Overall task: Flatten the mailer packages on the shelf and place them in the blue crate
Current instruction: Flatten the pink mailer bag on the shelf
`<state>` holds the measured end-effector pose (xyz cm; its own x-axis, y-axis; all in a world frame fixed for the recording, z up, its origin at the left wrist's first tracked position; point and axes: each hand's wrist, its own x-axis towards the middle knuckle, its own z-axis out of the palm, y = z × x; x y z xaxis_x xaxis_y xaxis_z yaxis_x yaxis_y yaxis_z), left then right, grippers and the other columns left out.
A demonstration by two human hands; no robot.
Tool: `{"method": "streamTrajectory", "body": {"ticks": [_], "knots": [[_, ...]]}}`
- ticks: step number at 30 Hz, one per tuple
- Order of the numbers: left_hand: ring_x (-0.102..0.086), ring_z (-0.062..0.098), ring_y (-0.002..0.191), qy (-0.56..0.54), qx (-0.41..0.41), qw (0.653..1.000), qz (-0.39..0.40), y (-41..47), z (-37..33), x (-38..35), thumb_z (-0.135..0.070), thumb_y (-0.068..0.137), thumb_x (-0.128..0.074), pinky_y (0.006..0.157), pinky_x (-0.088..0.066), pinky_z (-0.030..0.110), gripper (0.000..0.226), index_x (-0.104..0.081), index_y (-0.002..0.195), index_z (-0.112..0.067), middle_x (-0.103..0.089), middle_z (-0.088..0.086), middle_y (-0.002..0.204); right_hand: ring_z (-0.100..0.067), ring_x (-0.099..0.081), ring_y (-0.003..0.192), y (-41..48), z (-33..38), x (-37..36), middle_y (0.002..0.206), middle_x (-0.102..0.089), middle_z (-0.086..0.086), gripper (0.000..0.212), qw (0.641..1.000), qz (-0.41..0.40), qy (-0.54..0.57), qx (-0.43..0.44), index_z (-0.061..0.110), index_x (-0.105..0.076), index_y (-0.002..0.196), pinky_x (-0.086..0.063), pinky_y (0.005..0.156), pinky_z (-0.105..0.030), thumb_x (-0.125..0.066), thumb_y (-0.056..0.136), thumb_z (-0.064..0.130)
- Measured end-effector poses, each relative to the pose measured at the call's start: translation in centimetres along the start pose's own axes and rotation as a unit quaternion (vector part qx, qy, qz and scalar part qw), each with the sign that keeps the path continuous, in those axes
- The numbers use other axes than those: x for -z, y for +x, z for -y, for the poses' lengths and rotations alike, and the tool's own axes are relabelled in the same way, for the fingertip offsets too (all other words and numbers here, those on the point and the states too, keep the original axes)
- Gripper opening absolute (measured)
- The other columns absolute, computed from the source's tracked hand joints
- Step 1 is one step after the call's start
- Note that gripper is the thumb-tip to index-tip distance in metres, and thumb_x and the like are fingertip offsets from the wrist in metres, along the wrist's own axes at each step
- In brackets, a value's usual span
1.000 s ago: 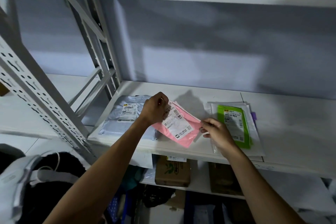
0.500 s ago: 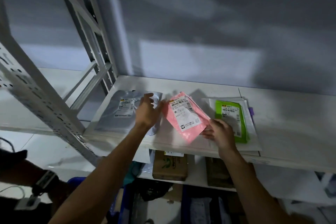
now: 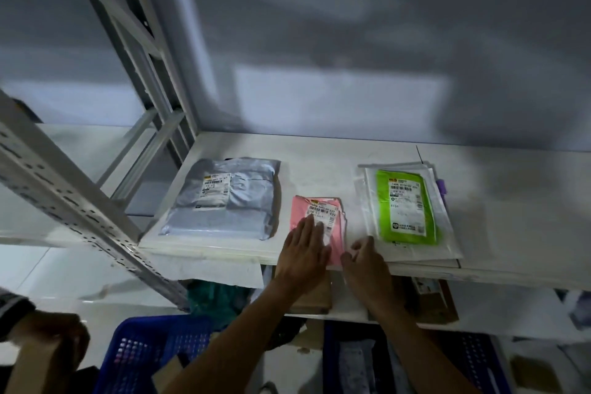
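A pink mailer [image 3: 319, 217] with a white label lies flat near the front edge of the white shelf [image 3: 319, 157]. My left hand [image 3: 303, 253] presses on it with straight fingers, covering its lower left part. My right hand [image 3: 364, 259] touches the mailer's lower right corner, fingers bent. A grey mailer [image 3: 230, 198] lies to the left. To the right, a green mailer [image 3: 406, 205] lies on a stack of clear bags. The blue crate [image 3: 144, 355] stands on the floor at lower left.
A perforated steel upright [image 3: 64, 201] slants across the left. Cardboard boxes [image 3: 431, 301] sit on the shelf below. Another blue crate [image 3: 473, 358] stands at lower right. Another person's hand [image 3: 48, 336] holds a brown box at the bottom left.
The pink mailer, held tilted above the shelf before, now lies flat on it. My left hand has opened and presses down on it. The view has tipped down, showing the crates.
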<state>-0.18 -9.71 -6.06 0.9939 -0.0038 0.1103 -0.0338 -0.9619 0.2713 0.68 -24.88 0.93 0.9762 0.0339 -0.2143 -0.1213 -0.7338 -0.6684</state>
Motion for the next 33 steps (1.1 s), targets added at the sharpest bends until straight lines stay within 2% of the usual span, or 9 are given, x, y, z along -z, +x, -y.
{"method": "streamTrajectory", "body": {"ticks": [2,4,7,10,14,18,26,29,33], "knots": [[0.005,0.025,0.155,-0.003,-0.005,0.999,0.038,0.5,0.1,0.4,-0.053,0.107,-0.014,0.124,0.001,0.041,0.067,-0.012,0.161,-0.014,0.004,0.010,0.166,-0.014,-0.056,0.075,0.0,0.7,0.1,0.094,-0.060,0.003,0.021,0.995,-0.044,-0.033,0.078,0.017,-0.049,0.112,-0.036,0.062,-0.026,-0.058,0.098,0.030],[0.011,0.025,0.155,0.005,-0.017,0.998,0.053,1.1,0.3,0.3,-0.056,0.104,-0.003,0.127,-0.002,0.046,0.071,-0.006,0.161,-0.014,0.009,0.010,0.167,-0.014,-0.059,0.084,0.9,1.2,-0.8,0.107,-0.065,-0.002,0.021,0.985,-0.064,-0.050,0.155,0.014,-0.053,0.118,-0.038,0.065,-0.022,-0.055,0.101,0.027],[0.004,0.030,0.155,0.034,-0.037,0.996,0.075,1.6,0.5,0.1,-0.053,0.102,-0.012,0.123,-0.016,0.051,0.073,-0.009,0.160,-0.008,0.000,0.016,0.167,-0.024,-0.051,0.128,2.8,1.5,-2.4,0.143,-0.052,-0.009,0.034,0.973,-0.031,-0.087,0.210,0.013,-0.051,0.136,-0.043,0.096,-0.028,-0.044,0.103,0.018],[-0.009,0.035,0.154,0.053,-0.066,0.995,0.047,1.4,0.2,0.0,-0.052,0.100,-0.029,0.123,-0.021,0.052,0.078,-0.013,0.159,-0.004,-0.012,0.022,0.165,-0.022,-0.028,0.150,4.7,1.9,-4.1,0.160,-0.036,-0.007,0.046,0.966,0.011,-0.096,0.241,0.013,-0.039,0.151,-0.021,0.117,-0.024,-0.038,0.106,0.021],[-0.025,0.035,0.150,0.046,-0.067,0.996,0.020,1.5,0.0,0.0,-0.056,0.094,-0.038,0.120,-0.030,0.052,0.083,-0.021,0.156,-0.004,-0.028,0.023,0.160,-0.022,-0.023,0.153,6.7,2.1,-5.9,0.163,-0.029,-0.008,0.055,0.960,0.035,-0.092,0.261,0.006,-0.036,0.153,-0.012,0.126,-0.032,-0.029,0.105,0.031],[-0.017,0.034,0.153,0.045,-0.066,0.997,0.016,1.5,0.2,-0.3,-0.055,0.096,-0.034,0.122,-0.024,0.050,0.080,-0.019,0.158,-0.007,-0.020,0.020,0.164,-0.024,-0.034,0.148,7.5,1.4,-6.8,0.158,-0.039,-0.011,0.061,0.953,-0.003,-0.103,0.285,0.005,-0.044,0.149,-0.024,0.123,-0.043,-0.027,0.101,0.037],[0.008,0.033,0.155,0.062,-0.038,0.997,0.034,1.7,-0.1,0.0,-0.063,0.094,-0.019,0.126,-0.008,0.048,0.084,-0.005,0.161,-0.014,0.000,0.015,0.167,-0.024,-0.033,0.149,8.0,1.2,-6.8,0.159,-0.037,-0.011,0.064,0.953,0.010,-0.108,0.283,0.005,-0.042,0.150,-0.025,0.124,-0.044,-0.027,0.101,0.042],[0.004,0.031,0.155,0.050,-0.040,0.997,0.046,2.0,0.2,0.3,-0.064,0.092,-0.024,0.127,-0.007,0.047,0.086,-0.007,0.161,-0.016,-0.003,0.012,0.168,-0.018,-0.021,0.153,8.2,1.3,-6.7,0.164,-0.028,-0.006,0.070,0.959,0.038,-0.100,0.264,0.010,-0.035,0.155,-0.015,0.126,-0.040,-0.020,0.100,0.050],[-0.012,0.027,0.155,0.026,-0.068,0.996,0.058,3.1,1.4,1.3,-0.052,0.088,-0.036,0.124,-0.021,0.044,0.081,-0.023,0.159,-0.015,-0.021,0.010,0.166,-0.015,-0.014,0.154,8.6,2.4,-5.8,0.166,-0.023,0.000,0.054,0.970,0.074,-0.068,0.221,0.016,-0.030,0.157,-0.008,0.126,-0.033,-0.033,0.108,0.039]]}}
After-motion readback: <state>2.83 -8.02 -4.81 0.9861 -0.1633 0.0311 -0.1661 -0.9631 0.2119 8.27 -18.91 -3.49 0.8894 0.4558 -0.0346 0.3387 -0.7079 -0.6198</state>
